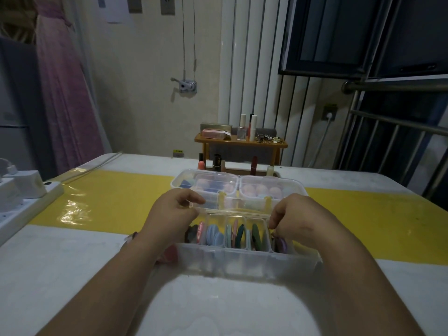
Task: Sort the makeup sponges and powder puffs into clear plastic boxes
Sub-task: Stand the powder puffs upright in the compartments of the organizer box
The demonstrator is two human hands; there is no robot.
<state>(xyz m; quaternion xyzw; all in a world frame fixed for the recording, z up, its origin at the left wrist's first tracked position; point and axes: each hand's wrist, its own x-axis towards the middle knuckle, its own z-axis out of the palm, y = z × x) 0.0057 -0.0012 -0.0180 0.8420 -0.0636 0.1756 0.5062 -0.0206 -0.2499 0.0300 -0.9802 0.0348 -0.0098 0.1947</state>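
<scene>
Bench (101,209), white with a yellow band, carries the near clear plastic divided box (242,263), long axis left-right, coloured round powder puffs (214,235) upright inside. Left hand (173,214) and right hand (294,217) pinch its far edge's ends, equally near.

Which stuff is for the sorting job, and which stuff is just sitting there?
For the job: left hand and right hand holding the clear lid; near box with powder puffs; far box with sponges.
Just lying about: lipsticks; wooden shelf; power strip.
</scene>
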